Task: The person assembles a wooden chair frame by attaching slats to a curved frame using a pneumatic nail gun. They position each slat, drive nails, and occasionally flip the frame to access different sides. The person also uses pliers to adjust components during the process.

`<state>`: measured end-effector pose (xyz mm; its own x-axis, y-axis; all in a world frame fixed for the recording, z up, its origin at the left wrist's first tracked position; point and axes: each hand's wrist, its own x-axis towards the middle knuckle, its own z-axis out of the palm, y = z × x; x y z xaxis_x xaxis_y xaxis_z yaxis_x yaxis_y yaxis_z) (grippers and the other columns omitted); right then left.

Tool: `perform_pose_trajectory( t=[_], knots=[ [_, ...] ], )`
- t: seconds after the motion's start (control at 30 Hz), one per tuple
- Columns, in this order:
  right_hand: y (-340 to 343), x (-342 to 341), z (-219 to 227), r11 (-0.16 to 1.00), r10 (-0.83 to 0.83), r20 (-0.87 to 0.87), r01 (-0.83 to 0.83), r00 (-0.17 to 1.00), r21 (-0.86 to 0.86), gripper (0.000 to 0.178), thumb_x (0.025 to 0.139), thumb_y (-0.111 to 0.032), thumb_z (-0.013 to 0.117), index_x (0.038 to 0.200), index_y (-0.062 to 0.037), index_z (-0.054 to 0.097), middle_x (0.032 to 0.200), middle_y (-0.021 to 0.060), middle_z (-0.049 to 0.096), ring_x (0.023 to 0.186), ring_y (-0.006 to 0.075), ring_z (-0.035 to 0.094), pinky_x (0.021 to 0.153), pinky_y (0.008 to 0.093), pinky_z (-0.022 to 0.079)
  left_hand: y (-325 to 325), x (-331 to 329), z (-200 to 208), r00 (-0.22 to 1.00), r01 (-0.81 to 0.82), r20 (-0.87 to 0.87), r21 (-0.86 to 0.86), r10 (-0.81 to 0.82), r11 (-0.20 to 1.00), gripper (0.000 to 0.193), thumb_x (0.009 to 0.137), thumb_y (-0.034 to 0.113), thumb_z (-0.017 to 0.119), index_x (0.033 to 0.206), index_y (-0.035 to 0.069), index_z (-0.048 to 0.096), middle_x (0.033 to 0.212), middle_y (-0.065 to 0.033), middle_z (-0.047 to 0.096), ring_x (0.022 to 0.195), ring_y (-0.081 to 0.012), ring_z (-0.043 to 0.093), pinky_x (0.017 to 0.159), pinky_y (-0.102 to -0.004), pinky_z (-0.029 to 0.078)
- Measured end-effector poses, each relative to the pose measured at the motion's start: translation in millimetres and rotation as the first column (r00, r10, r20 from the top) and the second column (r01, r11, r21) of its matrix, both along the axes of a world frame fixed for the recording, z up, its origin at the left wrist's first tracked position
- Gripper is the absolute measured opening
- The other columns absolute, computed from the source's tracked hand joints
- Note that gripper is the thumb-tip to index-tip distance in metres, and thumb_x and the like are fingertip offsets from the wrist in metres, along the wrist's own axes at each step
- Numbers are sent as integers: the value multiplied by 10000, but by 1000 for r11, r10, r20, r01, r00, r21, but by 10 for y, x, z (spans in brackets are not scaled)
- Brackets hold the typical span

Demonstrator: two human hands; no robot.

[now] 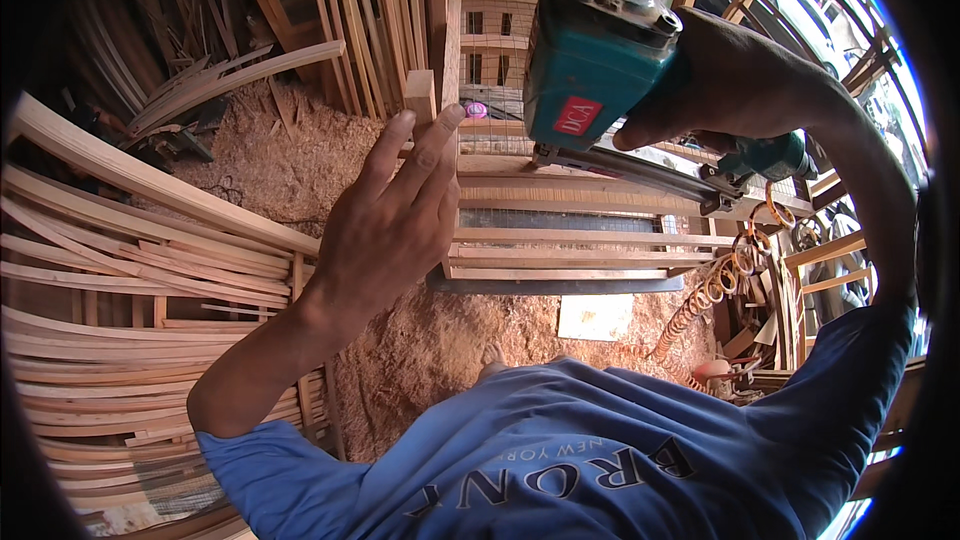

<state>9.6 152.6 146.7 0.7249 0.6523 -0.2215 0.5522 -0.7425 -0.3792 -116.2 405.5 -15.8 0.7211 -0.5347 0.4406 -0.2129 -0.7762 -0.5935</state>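
Shavings cover the floor, and long strips are stacked at the left and lower left of the frame. The slatted frame, with wire mesh in its upper part, fills the centre. Above its right half, at upper right of centre, is the green nailer. The right hand has its fingers wrapped around the nailer's handle, so the nailer's body lies just left of the grip. The left hand, left of centre, reaches over the frame's left side, fingers stretched out beside a post; whether they pinch it I cannot tell. An orange coiled hose hangs at right. A pale board lies below the frame.
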Motion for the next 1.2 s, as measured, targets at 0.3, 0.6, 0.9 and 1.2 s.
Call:
perform_pose_trajectory(
  t=[0.3,0.6,0.9,1.2],
  knots=[
    [24,-72,68,996,-77,-31,76,997,-47,652,809,-159,874,1317,-2,499,796,105,722,482,99,617,393,234,486,19,-20,116,970,237,7,-235,-242,943,63,858,106,728,903,62,723,1096,-74,694,1247,-216,612,1116,-508,417],
    [-356,-140,-19,995,-102,30,101,994,18,545,792,-171,879,1213,-8,574,795,96,732,558,96,642,467,257,510,46,-16,153,960,279,38,-264,-279,923,59,837,69,720,888,43,705,1027,-81,700,1198,-223,641,1081,-507,444],
    [-1947,-1004,-587,839,-449,88,385,889,384,401,773,-184,884,1074,-16,678,802,88,746,665,91,674,568,288,543,-405,178,96,934,246,-71,-581,-350,776,426,823,128,782,1220,47,650,1169,-91,702,1130,-251,659,1004,-473,444],
    [-2948,-2092,-2426,345,-885,-202,882,420,320,303,743,-202,890,954,-22,768,819,92,763,769,111,714,670,328,568,-762,513,-199,962,122,-124,-603,-244,789,454,760,92,827,1188,105,676,1125,-40,660,962,-244,642,891,-410,476]
  ],
)
